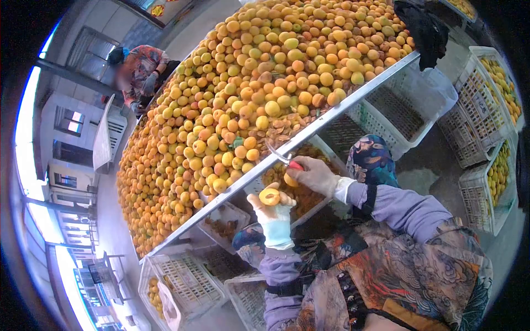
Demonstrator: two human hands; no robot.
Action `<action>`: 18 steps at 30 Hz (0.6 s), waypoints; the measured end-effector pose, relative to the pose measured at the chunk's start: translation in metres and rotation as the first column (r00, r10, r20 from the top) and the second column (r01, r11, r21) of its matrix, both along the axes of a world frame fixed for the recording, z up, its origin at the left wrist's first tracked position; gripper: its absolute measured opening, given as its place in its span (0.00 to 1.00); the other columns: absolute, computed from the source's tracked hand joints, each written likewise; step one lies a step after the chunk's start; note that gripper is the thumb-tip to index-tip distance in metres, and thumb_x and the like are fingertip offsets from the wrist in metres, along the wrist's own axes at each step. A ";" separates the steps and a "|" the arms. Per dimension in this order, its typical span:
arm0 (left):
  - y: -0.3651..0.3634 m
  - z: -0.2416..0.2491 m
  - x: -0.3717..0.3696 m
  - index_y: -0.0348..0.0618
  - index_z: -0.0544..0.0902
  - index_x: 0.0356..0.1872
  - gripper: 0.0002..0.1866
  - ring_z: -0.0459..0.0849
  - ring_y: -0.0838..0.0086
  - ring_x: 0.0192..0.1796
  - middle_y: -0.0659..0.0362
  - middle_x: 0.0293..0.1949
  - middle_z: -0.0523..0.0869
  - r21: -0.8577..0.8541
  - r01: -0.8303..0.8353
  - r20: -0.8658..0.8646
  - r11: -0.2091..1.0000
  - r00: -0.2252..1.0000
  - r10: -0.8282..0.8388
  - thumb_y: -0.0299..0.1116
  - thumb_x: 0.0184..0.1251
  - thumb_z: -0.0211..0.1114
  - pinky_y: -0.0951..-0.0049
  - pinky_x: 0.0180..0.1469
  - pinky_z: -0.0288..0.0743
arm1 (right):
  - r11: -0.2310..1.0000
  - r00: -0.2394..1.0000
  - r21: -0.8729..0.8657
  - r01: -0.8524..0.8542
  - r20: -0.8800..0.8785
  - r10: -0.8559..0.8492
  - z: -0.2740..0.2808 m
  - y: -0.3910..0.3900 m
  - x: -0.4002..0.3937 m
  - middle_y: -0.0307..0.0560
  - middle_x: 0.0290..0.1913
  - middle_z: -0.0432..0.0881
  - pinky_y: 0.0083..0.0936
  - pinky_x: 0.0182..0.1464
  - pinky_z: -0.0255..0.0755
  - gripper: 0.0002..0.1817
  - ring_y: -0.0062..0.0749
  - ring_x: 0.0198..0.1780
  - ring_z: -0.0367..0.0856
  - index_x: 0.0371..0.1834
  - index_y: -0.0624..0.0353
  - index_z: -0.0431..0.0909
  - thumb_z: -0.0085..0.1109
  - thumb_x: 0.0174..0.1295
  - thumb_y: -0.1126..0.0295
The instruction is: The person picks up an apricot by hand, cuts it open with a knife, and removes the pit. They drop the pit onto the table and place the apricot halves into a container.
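Note:
My left hand (274,216), in a white glove with fingertips showing, is turned palm up. Its fingers curl round an apricot half (269,197) whose cut face and brown centre point up. A little to the right, my gloved right hand (316,175) grips a small tool with a red handle (296,165) and a curved metal blade (277,154). Another orange piece of apricot (290,180) shows just under the right fingers. Both hands are by the metal edge (314,126) of a table heaped with whole apricots (232,105). Loose pits (280,129) lie near that edge.
Below the edge stand a crate of apricot pieces (313,193) and a white crate (381,126). Stacked crates of apricots (473,118) are at the right, with another crate (185,281) at lower left. Across the heap sits another person (144,69). A black cloth (422,33) hangs at the corner.

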State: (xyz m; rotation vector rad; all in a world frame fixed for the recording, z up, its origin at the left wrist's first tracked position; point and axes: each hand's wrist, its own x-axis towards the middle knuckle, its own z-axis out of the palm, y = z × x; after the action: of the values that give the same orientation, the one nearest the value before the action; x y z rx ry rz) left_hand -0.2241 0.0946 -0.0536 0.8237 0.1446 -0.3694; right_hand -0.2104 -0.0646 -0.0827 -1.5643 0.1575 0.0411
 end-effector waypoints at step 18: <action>-0.029 0.019 -0.030 0.46 0.73 0.40 0.25 0.75 0.67 0.28 0.57 0.31 0.77 0.144 0.048 -0.071 0.988 0.997 -0.038 0.58 0.69 0.44 0.73 0.27 0.67 | 0.656 0.972 0.732 -0.185 0.235 0.013 0.104 -0.009 -0.015 0.37 0.16 0.68 0.15 0.18 0.59 0.09 0.18 0.16 0.65 0.30 0.59 0.72 0.50 0.61 0.65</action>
State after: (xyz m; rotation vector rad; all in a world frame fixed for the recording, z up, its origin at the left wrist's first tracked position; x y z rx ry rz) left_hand -0.2538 0.0653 -0.0350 0.9600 0.2201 -0.4312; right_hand -0.2257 -0.0735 0.0210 -0.7192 -0.1150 0.0220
